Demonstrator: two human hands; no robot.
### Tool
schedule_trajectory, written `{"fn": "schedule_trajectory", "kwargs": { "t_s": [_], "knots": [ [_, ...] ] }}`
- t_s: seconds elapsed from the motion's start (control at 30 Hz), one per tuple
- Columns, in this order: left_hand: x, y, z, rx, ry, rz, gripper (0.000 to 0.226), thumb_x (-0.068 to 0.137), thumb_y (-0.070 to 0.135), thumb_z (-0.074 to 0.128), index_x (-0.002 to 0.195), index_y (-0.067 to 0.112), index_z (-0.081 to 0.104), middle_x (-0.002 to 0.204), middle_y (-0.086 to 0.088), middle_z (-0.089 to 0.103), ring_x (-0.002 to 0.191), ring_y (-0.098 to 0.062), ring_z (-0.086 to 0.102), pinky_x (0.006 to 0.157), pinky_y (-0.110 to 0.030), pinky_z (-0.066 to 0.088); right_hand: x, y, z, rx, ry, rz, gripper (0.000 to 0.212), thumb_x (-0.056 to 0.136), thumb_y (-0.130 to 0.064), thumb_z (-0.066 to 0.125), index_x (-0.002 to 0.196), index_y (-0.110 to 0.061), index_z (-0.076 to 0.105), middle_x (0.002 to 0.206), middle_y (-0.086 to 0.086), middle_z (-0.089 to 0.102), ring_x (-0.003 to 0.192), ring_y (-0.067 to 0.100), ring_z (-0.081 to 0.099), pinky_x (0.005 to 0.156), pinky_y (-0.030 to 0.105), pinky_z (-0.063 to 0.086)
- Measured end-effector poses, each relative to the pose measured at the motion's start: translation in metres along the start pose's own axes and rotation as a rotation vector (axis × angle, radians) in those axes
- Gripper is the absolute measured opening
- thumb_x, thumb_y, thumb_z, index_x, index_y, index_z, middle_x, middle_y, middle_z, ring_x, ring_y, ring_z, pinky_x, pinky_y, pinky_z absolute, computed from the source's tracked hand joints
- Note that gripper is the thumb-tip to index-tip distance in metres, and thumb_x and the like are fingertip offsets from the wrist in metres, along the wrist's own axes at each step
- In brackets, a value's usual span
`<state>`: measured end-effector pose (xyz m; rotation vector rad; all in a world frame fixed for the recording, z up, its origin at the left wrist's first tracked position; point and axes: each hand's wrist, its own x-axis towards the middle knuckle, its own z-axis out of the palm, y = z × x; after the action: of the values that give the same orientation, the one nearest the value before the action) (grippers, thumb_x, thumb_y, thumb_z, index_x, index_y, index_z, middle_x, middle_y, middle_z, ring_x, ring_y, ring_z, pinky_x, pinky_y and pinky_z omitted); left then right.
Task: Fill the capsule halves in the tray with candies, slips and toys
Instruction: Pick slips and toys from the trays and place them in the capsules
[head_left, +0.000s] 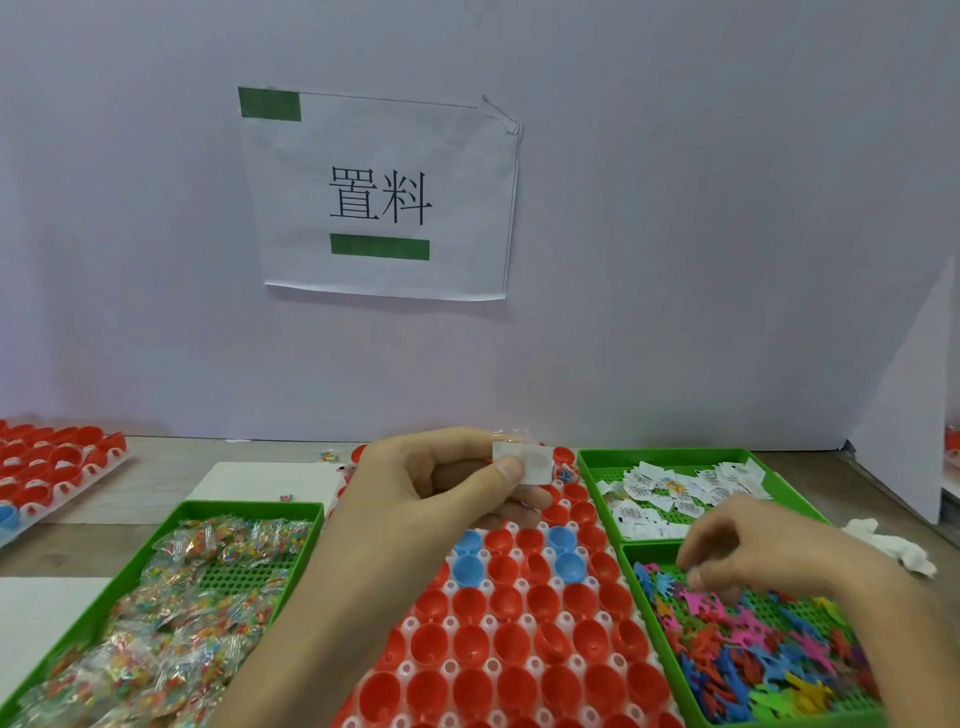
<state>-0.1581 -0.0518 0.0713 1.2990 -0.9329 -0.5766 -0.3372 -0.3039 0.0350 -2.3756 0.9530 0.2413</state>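
While the left hand (452, 483) pinches a white slip (524, 462) between thumb and fingers above the far end of the tray (489, 621), the right hand (753, 551) dips with curled fingers into the toys (753, 654) in a green bin at the near right; blur hides whether it grips one. Red and blue capsule halves (470, 603) sit open side up in the tray on the table (156, 452), with bagged candies (197, 623) to its left and slips (675, 488) at the far right.
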Motion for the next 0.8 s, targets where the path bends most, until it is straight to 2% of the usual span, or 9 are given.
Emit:
{"fn": "schedule_trajectory", "kwargs": {
  "t_s": [0.13,0.23,0.37,0.5,0.63,0.73,0.8],
  "knots": [
    [0.000,0.001,0.001,-0.004,0.031,0.041,0.018,0.078,0.032,0.067,0.090,0.032,0.080,0.083,-0.002,0.079,0.077,-0.016,0.077,0.069,-0.015,0.056,0.017,0.014,0.011,0.064,-0.065,0.067,0.021,0.081,-0.011,0.081,0.099,-0.019,0.072,0.078,-0.002,0.077,0.071,0.013,0.073,0.072,0.025,0.057],
    [0.000,0.000,0.000,0.004,0.038,0.049,0.017,0.078,0.033,0.067,0.090,0.035,0.079,0.084,-0.002,0.079,0.077,-0.016,0.077,0.070,-0.015,0.056,0.026,0.009,0.020,0.066,-0.042,0.056,0.020,0.081,-0.005,0.080,0.096,-0.014,0.071,0.074,-0.001,0.076,0.067,0.009,0.072,0.063,0.021,0.052],
    [0.001,0.000,0.000,-0.007,0.041,0.042,0.018,0.076,0.035,0.067,0.090,0.037,0.079,0.083,-0.002,0.079,0.077,-0.016,0.077,0.070,-0.015,0.057,0.030,0.007,0.023,0.080,0.016,0.037,0.007,0.084,-0.006,0.077,0.083,-0.011,0.073,0.067,-0.005,0.074,0.063,0.005,0.070,0.058,0.014,0.049],
    [0.001,-0.001,-0.001,0.013,0.035,0.035,0.016,0.076,0.035,0.068,0.088,0.037,0.079,0.082,-0.001,0.079,0.076,-0.015,0.076,0.070,-0.014,0.056,0.027,0.012,0.018,0.072,0.066,0.017,0.007,0.087,-0.012,0.076,0.080,-0.015,0.073,0.071,-0.005,0.075,0.064,0.004,0.070,0.059,0.016,0.048],
    [0.002,-0.002,-0.002,0.022,0.031,0.037,0.017,0.076,0.037,0.067,0.089,0.036,0.079,0.084,-0.001,0.079,0.078,-0.015,0.077,0.073,-0.015,0.057,0.024,0.016,0.012,0.120,0.115,-0.016,0.010,0.087,-0.010,0.074,0.078,-0.013,0.071,0.072,-0.002,0.075,0.061,0.005,0.069,0.059,0.015,0.049],
    [0.002,-0.003,-0.003,0.017,0.035,0.037,0.018,0.075,0.036,0.067,0.088,0.034,0.079,0.084,-0.001,0.079,0.078,-0.015,0.077,0.072,-0.015,0.057,0.022,0.020,0.010,0.161,0.122,-0.021,0.011,0.085,-0.001,0.072,0.083,-0.012,0.069,0.069,0.005,0.074,0.062,0.011,0.070,0.062,0.022,0.052],
    [0.003,-0.003,-0.003,0.012,0.040,0.033,0.018,0.075,0.035,0.067,0.087,0.030,0.080,0.083,-0.002,0.079,0.078,-0.016,0.077,0.071,-0.016,0.057,0.020,0.022,0.009,0.205,0.119,-0.010,0.021,0.083,0.007,0.067,0.092,-0.012,0.068,0.071,0.011,0.074,0.068,0.011,0.073,0.064,0.022,0.053]
  ]
}}
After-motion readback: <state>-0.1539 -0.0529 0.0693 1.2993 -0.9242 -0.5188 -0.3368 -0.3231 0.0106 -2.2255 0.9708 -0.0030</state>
